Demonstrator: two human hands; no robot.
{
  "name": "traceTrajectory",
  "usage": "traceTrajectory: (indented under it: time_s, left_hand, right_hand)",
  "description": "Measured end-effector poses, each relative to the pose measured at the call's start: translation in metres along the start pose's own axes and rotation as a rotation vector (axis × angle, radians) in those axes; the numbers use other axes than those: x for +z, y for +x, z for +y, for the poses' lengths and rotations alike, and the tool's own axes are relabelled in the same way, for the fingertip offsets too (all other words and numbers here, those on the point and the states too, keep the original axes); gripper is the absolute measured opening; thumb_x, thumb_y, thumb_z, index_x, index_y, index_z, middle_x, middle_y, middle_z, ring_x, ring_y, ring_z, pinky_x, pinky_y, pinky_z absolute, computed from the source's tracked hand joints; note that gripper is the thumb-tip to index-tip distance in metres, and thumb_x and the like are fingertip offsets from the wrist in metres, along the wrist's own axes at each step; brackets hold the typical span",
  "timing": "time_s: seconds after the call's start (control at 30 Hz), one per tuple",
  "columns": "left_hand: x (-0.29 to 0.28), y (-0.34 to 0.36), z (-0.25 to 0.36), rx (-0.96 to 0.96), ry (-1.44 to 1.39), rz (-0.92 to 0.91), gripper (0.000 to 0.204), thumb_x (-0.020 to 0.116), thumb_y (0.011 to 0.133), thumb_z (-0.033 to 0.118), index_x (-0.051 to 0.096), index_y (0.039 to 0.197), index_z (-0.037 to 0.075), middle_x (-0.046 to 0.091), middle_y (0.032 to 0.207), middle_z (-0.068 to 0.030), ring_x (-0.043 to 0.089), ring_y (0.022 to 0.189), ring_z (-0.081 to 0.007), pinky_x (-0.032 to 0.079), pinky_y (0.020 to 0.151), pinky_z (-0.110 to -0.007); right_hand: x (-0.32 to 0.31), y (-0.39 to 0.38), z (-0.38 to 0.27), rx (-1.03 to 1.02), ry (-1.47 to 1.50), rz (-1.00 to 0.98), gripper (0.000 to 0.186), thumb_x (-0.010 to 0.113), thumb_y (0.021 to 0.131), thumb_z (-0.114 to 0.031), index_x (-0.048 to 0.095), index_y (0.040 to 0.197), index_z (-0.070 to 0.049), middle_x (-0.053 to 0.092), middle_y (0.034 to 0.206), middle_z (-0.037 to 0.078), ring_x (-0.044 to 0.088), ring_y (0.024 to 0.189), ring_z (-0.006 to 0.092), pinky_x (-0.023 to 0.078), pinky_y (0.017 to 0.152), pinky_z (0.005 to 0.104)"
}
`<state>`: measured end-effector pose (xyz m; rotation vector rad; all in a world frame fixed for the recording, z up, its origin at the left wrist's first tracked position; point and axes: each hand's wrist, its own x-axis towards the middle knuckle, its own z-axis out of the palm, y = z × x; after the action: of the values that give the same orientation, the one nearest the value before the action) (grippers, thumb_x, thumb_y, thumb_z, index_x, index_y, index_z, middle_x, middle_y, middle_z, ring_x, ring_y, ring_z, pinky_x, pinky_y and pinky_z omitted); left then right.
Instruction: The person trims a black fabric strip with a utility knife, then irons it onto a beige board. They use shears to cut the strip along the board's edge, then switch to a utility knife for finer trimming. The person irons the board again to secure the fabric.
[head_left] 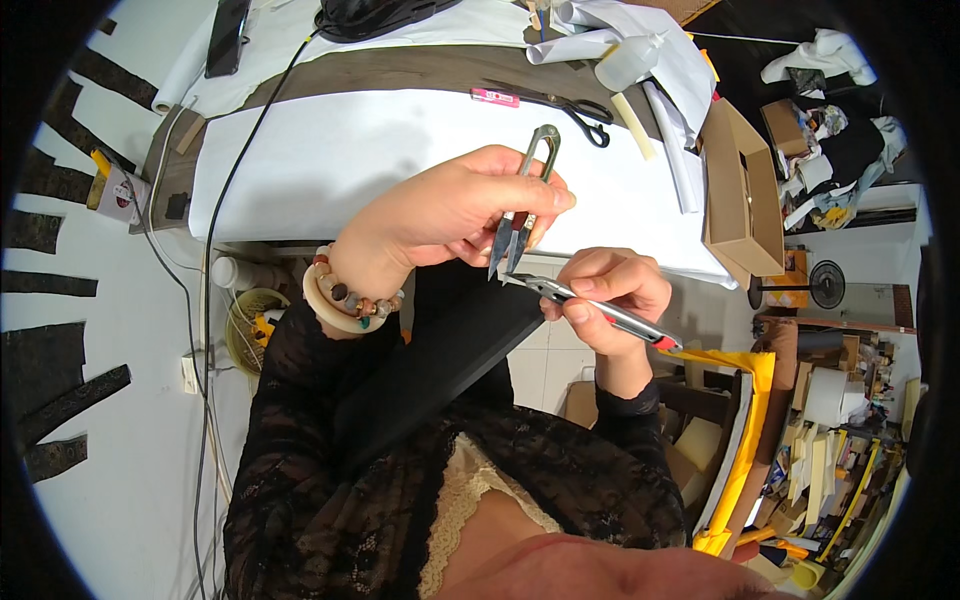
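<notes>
My left hand (455, 205), with a beaded bracelet and a pale bangle at its wrist, is closed on a pair of U-shaped thread snips (546, 150). Their two pointed blades hang downward, slightly apart. In my right hand (615, 290) is a utility knife (625, 322) with a grey and red handle, tilted so its tip points up and left. The knife's tip meets the snips' points or lies just beside them; I cannot tell which. Below both tools, a flat black piece of material (450, 370) slants across my lap.
White paper (300, 150) covers the table. Beyond my hands lie black-handled scissors (585, 120), a pink item (494, 97) and a cream strip (633, 127). A translucent bottle (628, 62) stands behind them, a cardboard box (735, 190) at right. A black cable (262, 115) crosses the left side.
</notes>
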<state>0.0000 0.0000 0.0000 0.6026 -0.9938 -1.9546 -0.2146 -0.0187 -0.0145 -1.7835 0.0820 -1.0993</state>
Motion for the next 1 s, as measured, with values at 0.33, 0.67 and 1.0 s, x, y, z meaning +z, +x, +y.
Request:
traceTrajectory:
  time_s: [0.33,0.67,1.0]
  left_hand:
    - [0.000,-0.003,0.008,0.044,0.037,0.043,0.017,0.055,0.095,0.019,0.056,0.092,0.002,0.050,0.058,0.0014,0.039,0.041,-0.0020,0.025,0.033,-0.018]
    - [0.000,-0.005,0.008,0.080,0.080,0.075,0.016,0.056,0.096,0.019,0.058,0.090,0.004,0.051,0.060,0.0031,0.037,0.040,-0.0005,0.025,0.034,-0.017]
    - [0.016,-0.007,0.005,0.118,0.369,0.271,0.021,0.056,0.096,0.021,0.058,0.080,0.007,0.050,0.062,0.0072,0.039,0.046,0.0011,0.027,0.039,-0.016]
  right_hand:
    - [0.006,-0.001,0.002,-0.041,0.050,0.115,0.016,0.075,0.077,0.003,0.061,0.084,0.002,0.067,0.072,0.015,0.069,0.064,0.0221,0.056,0.056,0.0298]
    - [0.003,-0.002,-0.001,-0.099,-0.016,-0.018,0.016,0.073,0.078,0.003,0.059,0.085,0.002,0.066,0.069,0.014,0.068,0.061,0.0215,0.055,0.053,0.0300]
    - [-0.002,0.013,-0.016,-0.032,-0.372,0.011,0.018,0.076,0.072,0.002,0.059,0.076,0.000,0.065,0.066,0.013,0.066,0.057,0.0187,0.051,0.052,0.0247]
